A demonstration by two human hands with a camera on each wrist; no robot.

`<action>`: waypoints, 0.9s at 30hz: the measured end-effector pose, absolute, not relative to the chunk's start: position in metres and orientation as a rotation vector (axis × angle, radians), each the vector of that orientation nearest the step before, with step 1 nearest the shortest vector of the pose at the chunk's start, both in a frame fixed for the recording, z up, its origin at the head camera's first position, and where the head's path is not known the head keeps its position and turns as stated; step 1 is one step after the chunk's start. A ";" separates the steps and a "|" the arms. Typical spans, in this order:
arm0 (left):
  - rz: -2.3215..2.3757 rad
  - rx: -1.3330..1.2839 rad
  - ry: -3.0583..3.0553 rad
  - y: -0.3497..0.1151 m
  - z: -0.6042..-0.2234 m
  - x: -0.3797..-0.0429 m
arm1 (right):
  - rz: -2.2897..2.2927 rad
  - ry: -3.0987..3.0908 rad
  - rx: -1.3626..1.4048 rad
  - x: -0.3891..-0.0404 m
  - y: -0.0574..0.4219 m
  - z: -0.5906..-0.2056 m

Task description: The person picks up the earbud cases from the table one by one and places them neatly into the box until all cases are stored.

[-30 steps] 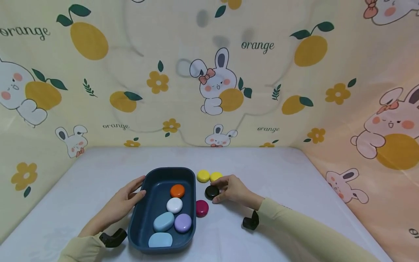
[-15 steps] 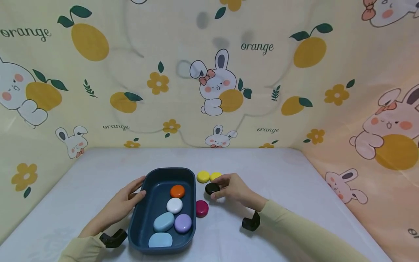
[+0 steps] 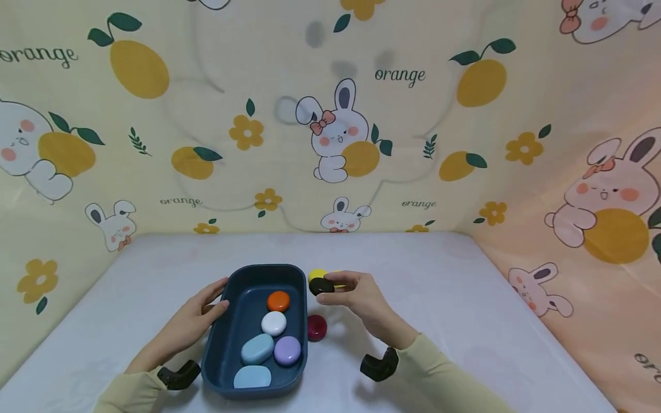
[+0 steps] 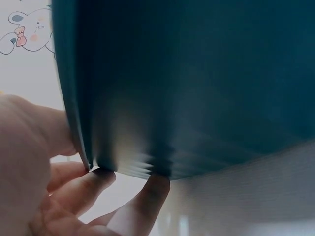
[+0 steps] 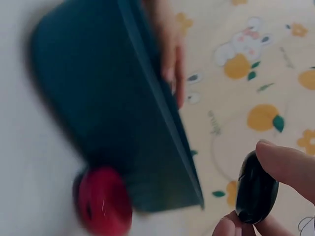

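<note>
In the head view, my right hand pinches a glossy black rounded disc between thumb and fingers, raised just right of a dark blue tray. The same black disc shows edge-on in the right wrist view. My left hand grips the tray's left side, its thumb at the rim and fingertips against the outer wall in the left wrist view. Inside the tray lie an orange disc, a white disc, a purple disc and two light blue pieces.
A crimson disc sits against the tray's right wall on the white tabletop. Farther back, a yellow disc and another yellow piece are partly hidden behind my right hand and the black disc. A printed cloth hangs behind and at the sides.
My right hand has lifted the black disc off the table and carried it left toward the tray, now in front of the yellow pieces. My left hand has stayed at the tray.
</note>
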State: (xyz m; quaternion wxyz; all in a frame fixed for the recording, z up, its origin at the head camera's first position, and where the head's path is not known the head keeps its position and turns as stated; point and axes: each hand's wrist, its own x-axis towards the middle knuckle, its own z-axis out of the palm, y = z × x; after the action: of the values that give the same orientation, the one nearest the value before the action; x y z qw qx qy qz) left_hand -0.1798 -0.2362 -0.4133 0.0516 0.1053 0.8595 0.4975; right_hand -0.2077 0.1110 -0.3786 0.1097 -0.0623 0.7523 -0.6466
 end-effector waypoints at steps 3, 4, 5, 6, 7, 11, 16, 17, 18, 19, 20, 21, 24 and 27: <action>1.508 0.307 2.622 -0.236 -0.414 -0.179 | -1.940 2.158 -0.177 -0.198 0.100 -0.376; 1.503 0.304 2.624 -0.236 -0.414 -0.179 | -1.946 2.150 -0.176 -0.195 0.097 -0.376; 1.491 0.302 2.628 -0.235 -0.415 -0.179 | -1.948 2.150 -0.175 -0.193 0.095 -0.376; 1.488 0.301 2.631 -0.235 -0.415 -0.179 | -1.948 2.157 -0.178 -0.190 0.092 -0.376; 1.487 0.301 2.632 -0.235 -0.416 -0.179 | -1.950 2.163 -0.182 -0.187 0.090 -0.376; 1.492 0.316 2.626 -0.234 -0.416 -0.179 | -1.964 2.189 -0.199 -0.175 0.082 -0.376; 1.477 0.321 2.642 -0.235 -0.413 -0.179 | -1.985 2.190 -0.259 -0.161 0.078 -0.379; 1.468 0.318 2.651 -0.235 -0.413 -0.179 | -1.982 2.192 -0.272 -0.159 0.078 -0.380; 1.464 0.317 2.657 -0.236 -0.412 -0.179 | -1.977 2.196 -0.285 -0.156 0.078 -0.380; 1.460 0.311 2.663 -0.236 -0.412 -0.178 | -1.970 2.199 -0.290 -0.153 0.077 -0.381; 1.461 0.312 2.664 -0.236 -0.411 -0.179 | -1.963 2.204 -0.293 -0.150 0.077 -0.382; 1.461 0.315 2.662 -0.236 -0.411 -0.179 | -1.952 2.214 -0.296 -0.147 0.077 -0.383; 1.472 0.331 2.650 -0.235 -0.412 -0.180 | -1.927 2.240 -0.308 -0.138 0.075 -0.386; 1.475 0.327 2.652 -0.236 -0.413 -0.180 | -1.915 2.264 -0.341 -0.134 0.071 -0.389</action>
State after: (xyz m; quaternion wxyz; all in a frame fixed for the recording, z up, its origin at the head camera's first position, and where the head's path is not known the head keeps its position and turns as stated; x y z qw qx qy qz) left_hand -0.1798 -0.2358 -0.4134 0.0445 0.1071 0.8680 0.4828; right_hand -0.1339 0.0708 -0.3891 0.0785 -0.1140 0.7561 -0.6396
